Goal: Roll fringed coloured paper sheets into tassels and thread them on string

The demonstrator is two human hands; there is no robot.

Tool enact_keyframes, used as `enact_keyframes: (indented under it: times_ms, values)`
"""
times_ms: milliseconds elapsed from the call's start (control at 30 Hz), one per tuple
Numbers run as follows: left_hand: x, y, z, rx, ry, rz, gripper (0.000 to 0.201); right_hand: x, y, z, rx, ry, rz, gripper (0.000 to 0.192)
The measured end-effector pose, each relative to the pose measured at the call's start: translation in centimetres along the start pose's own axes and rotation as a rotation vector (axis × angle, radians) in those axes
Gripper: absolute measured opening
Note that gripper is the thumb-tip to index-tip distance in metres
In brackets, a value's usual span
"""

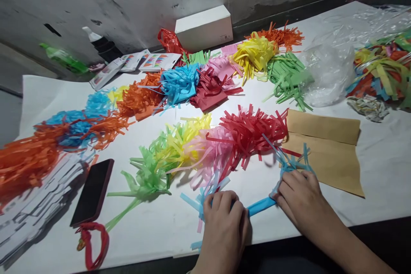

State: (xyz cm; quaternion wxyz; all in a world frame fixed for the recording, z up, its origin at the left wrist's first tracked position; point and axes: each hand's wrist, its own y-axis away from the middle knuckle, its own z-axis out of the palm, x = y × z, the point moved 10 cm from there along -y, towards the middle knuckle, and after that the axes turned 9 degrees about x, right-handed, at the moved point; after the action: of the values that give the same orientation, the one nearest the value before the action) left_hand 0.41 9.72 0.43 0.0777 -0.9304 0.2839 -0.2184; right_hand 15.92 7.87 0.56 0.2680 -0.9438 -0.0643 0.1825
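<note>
A blue tissue paper tassel [261,206] stretches between my two hands near the table's front edge, its middle flattened into a narrow band. My left hand [226,218] is closed on its left part, with cut strips sticking out past the fingers. My right hand [297,195] grips the other end, where more blue strips fan out above the knuckles. Just beyond lie a red fringed tassel [252,135], a pink one [208,152], a yellow one [192,130] and a green one [150,175]. Brown paper [324,154] lies beside my right hand.
Fringed paper bundles, orange [28,158] and blue [180,83] among them, line the back. A phone [93,192] with a red strap [104,239] lies left, near stacked white paper strips [41,205]. A white box [204,30] stands by the wall; clear plastic [330,68] lies right.
</note>
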Motion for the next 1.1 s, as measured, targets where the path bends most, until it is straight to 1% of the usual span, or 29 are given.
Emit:
enact_keyframes:
  times_ms: [67, 167, 267, 367, 433, 500, 567, 633, 700, 767, 833, 867, 933, 967, 1033, 1100]
  values:
    - [0.0, -0.1, 0.0, 0.012, -0.017, -0.003, 0.013, 0.0, -0.1, -0.2, -0.015, -0.02, 0.01, 0.053]
    - [-0.1, 0.0, 0.6, -0.012, -0.046, -0.006, 0.012, 0.2, -0.3, -0.2, -0.043, -0.033, 0.027, 0.052]
    - [-0.3, 0.1, 0.8, -0.008, -0.089, 0.008, 0.012, 0.5, -0.4, 0.3, -0.093, -0.03, 0.028, 0.052]
    - [-0.2, 0.0, 0.6, 0.014, -0.117, 0.057, 0.012, 0.9, -0.7, 0.9, -0.135, -0.026, 0.005, 0.051]
    - [0.0, -0.2, 0.8, -0.002, -0.141, 0.092, 0.012, 1.0, -1.0, 0.6, -0.133, -0.026, -0.007, 0.05]
    - [0.0, -0.3, 1.0, -0.013, -0.167, 0.109, 0.012, 0.9, -1.2, -0.3, -0.088, -0.019, -0.005, 0.045]
    - [0.0, -0.4, 0.9, -0.001, -0.173, 0.106, 0.013, -0.2, -1.3, -1.5, -0.011, -0.079, -0.047, 0.035]
    - [-0.1, -0.4, 0.8, 0.008, -0.158, 0.091, 0.013, -2.4, -1.0, -2.2, 0.029, -0.182, -0.17, 0.03]
    - [-0.2, -0.3, 0.7, 0.007, -0.133, 0.069, 0.014, -4.4, -0.3, -1.9, -0.005, -0.246, -0.301, 0.033]
    - [-0.3, -0.2, 0.3, 0.024, -0.076, 0.048, 0.012, -5.3, 0.4, -1.0, -0.058, -0.227, -0.359, 0.037]
    - [0.0, 0.0, -0.6, 0.088, 0.004, 0.059, 0.012, -5.2, 0.8, -0.3, -0.087, -0.215, -0.352, 0.036]
    - [0.3, 0.1, -0.9, 0.124, 0.042, 0.081, 0.013, -5.0, 0.9, -0.2, -0.087, -0.22, -0.338, 0.035]
    - [1.1, 0.4, -1.5, 0.191, 0.102, 0.143, 0.008, -4.7, 1.0, -0.2, -0.078, -0.243, -0.307, 0.032]
    - [1.4, 0.5, -1.5, 0.211, 0.125, 0.168, 0.011, -4.6, 1.1, -0.1, -0.076, -0.255, -0.294, 0.031]
    - [1.8, 0.5, -1.1, 0.211, 0.154, 0.194, 0.022, -4.8, 1.2, 0.0, -0.082, -0.261, -0.289, 0.031]
    - [2.0, 0.3, -0.5, 0.192, 0.157, 0.214, 0.026, -5.3, 1.2, 0.3, -0.094, -0.244, -0.296, 0.036]
